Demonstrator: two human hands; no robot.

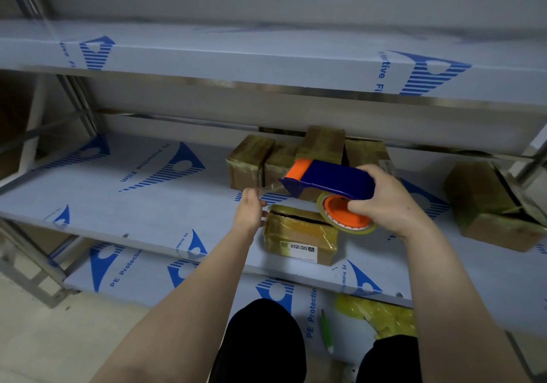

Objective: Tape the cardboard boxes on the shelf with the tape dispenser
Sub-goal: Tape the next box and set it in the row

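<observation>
Fingertips of the left hand (248, 211) pinch the loose end of a clear glossy tape strip (268, 189) that runs to the mouth of the blue plastic tape dispenser (334, 180) with its orange roller and orange spool. The strip looks taut, probably so it can go down without wrinkles. The right hand (387, 202) is wrapped round the dispenser's rear, fingers lying over the spool, and holds it in the air just above the small brown cardboard box (299, 234) with a white label.

That box sits near the front edge of the grey film-covered middle shelf (133, 199). Its top seam shows as a dark open slit, likely the reason the dispenser hovers there. At 12 o'clock from it stands a cluster of taped brown boxes (251, 157). At 3 o'clock, well apart, is a larger brown box (485, 202) with its top gaping. At 6 o'clock, on the lower shelf, lie a green pen (325, 332) and a crumpled yellow-green wad (381, 314).
</observation>
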